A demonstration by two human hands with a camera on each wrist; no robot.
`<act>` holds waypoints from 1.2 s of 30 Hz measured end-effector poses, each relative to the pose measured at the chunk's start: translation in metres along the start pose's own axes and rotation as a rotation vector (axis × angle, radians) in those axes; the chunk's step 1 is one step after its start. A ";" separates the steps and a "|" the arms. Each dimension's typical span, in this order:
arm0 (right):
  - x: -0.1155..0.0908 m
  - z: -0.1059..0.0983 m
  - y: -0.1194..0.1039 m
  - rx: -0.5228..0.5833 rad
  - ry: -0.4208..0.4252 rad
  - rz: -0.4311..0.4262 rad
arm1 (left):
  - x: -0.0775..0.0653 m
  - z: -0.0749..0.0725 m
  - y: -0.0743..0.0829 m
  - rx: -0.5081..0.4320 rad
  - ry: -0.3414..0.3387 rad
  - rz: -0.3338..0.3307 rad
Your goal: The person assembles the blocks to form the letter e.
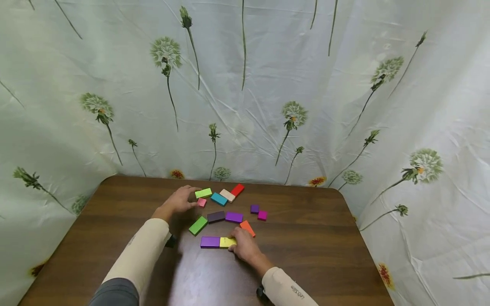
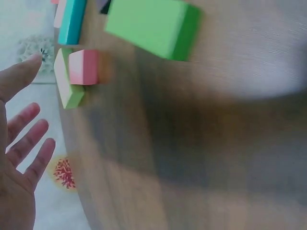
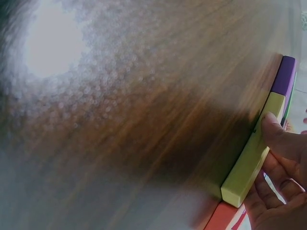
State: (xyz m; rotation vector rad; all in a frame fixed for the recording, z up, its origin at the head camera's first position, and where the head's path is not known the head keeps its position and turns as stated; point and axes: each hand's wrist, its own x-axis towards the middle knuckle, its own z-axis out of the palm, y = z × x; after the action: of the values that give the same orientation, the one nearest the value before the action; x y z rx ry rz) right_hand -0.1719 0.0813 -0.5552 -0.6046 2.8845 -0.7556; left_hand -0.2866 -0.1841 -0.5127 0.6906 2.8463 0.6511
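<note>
My left hand hovers at the far left of the blocks, thumb and fingers spread, with nothing held. Nearest to it are a lime-green block and a small pink block; in the left wrist view the pink block stands beside the lime one. With thumb and fingers, my right hand pinches a yellow block lying on the table. The yellow block's left end meets a purple block, making a straight row. My right fingers partly hide the yellow block in the head view.
On the brown wooden table lie a green block, a dark block, a second purple block and an orange block. Teal, cream and red blocks lie behind. A flowered curtain hangs at the back.
</note>
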 end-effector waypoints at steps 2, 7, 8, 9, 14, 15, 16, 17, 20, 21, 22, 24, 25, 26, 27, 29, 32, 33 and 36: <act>0.000 0.000 -0.001 -0.008 -0.005 -0.006 | 0.007 -0.001 -0.001 -0.038 0.026 -0.023; -0.001 0.000 -0.004 -0.027 -0.013 -0.022 | 0.020 0.003 0.002 -0.067 0.022 -0.118; -0.001 0.001 -0.004 -0.030 -0.015 -0.026 | 0.023 0.005 0.004 -0.071 0.015 -0.135; -0.003 0.001 -0.005 -0.028 -0.017 -0.025 | 0.026 0.008 0.005 -0.073 0.007 -0.150; -0.009 0.001 -0.006 -0.021 -0.014 -0.003 | 0.037 0.021 0.013 -0.106 -0.003 -0.212; -0.010 0.001 -0.006 -0.018 -0.015 0.002 | 0.039 0.024 0.014 -0.114 -0.003 -0.229; -0.011 0.001 -0.007 -0.015 -0.016 0.004 | 0.040 0.026 0.014 -0.113 -0.003 -0.241; -0.011 0.002 -0.007 -0.015 -0.018 0.004 | 0.041 0.029 0.014 -0.117 -0.003 -0.261; -0.010 0.003 -0.008 -0.013 -0.027 0.002 | 0.044 0.034 0.011 -0.104 -0.014 -0.306; -0.010 0.003 -0.008 -0.013 -0.029 0.003 | 0.045 0.036 0.010 -0.091 -0.016 -0.313; -0.009 0.003 -0.008 -0.016 -0.027 0.006 | 0.046 0.037 0.009 -0.078 -0.016 -0.317; -0.008 0.002 -0.008 -0.023 -0.022 0.008 | 0.048 0.038 0.008 -0.053 -0.013 -0.318; -0.007 0.002 -0.008 -0.025 -0.015 0.009 | 0.050 0.038 0.008 -0.041 -0.006 -0.313; -0.006 0.001 -0.007 -0.029 -0.011 0.011 | 0.051 0.038 0.007 -0.028 0.004 -0.306; -0.006 0.001 -0.007 -0.030 -0.003 0.009 | 0.052 0.037 0.008 -0.020 0.014 -0.296; -0.005 -0.001 -0.005 -0.034 0.006 0.004 | 0.054 0.037 0.008 0.016 0.027 -0.267; -0.004 -0.001 -0.004 -0.035 0.009 -0.004 | 0.055 0.037 0.007 0.098 0.034 -0.217; -0.003 -0.002 -0.003 -0.032 0.007 -0.006 | 0.054 0.037 0.006 0.127 0.041 -0.201; -0.001 -0.003 -0.001 -0.048 0.007 -0.005 | 0.054 0.035 0.004 0.189 0.087 -0.148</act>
State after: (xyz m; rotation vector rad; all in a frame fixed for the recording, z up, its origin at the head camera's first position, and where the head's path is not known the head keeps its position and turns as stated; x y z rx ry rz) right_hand -0.1710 0.0821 -0.5519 -0.6152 2.9163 -0.6916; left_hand -0.3247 -0.1421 -0.5437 0.4811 3.0309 0.4026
